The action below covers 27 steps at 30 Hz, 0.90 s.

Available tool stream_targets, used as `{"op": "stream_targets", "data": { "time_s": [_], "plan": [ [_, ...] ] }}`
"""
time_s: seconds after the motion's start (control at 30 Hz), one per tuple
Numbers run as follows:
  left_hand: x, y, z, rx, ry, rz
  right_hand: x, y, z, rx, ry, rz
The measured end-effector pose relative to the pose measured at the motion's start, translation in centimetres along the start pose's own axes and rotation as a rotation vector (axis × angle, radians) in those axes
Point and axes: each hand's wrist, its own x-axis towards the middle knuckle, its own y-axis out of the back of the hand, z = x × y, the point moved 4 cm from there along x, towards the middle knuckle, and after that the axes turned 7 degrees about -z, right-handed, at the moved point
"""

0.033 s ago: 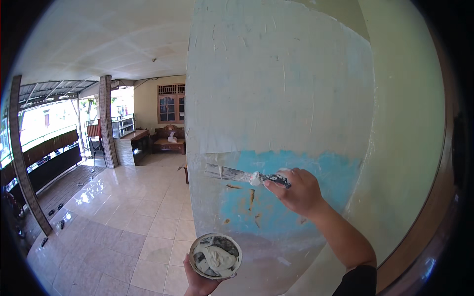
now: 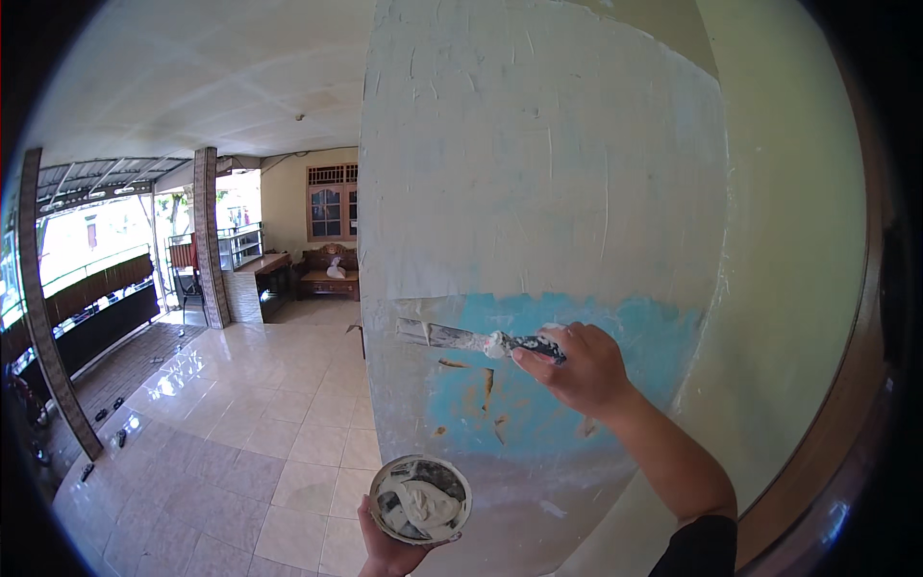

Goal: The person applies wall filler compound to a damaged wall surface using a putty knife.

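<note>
My right hand [image 2: 580, 370] is closed round the dark handle of a putty knife [image 2: 444, 334]. Whitish filler cakes the knife around its neck, and its blade points left, against or very close to the wall [image 2: 538, 192]. Pale filler coats the upper wall, while a bright blue patch [image 2: 635, 337] with brown chipped spots shows lower down, beneath the knife and my right hand. Low in front of the wall, my left hand [image 2: 389, 553] grips a round tub [image 2: 468, 514] from below and the side. A mound of off-white filler [image 2: 428, 505] lies inside it.
A light green wall [image 2: 798, 240] adjoins on the right, with brown framing beyond. To the left stretches a glossy tiled floor [image 2: 240, 394]. Farther back are a tiled pillar [image 2: 209, 240], a wooden bench [image 2: 327, 284] with a white bag, and a window [image 2: 332, 207].
</note>
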Motion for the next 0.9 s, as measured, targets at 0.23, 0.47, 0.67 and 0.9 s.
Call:
{"op": "stream_targets", "data": {
  "time_s": [0.23, 0.47, 0.67, 0.9],
  "plan": [
    [-0.6, -1.0, -1.1, -0.049, 0.008, 0.007, 2.8, 2.8, 3.9, -0.209, 0.115, 0.081],
    [-2.3, -1.0, -3.5, 0.412, -0.134, 0.099, 1.8, 1.4, 6.9, -0.084, 0.034, 0.082],
    [-2.2, -0.9, -3.2, 0.089, -0.027, 0.128, 0.2, 0.3, 8.9, 0.012, -0.021, 0.083],
    [-2.0, 0.8, -0.5, -0.072, -0.073, 0.092, 2.5, 0.6, 15.0, 0.041, -0.48, 0.096]
  ]
}}
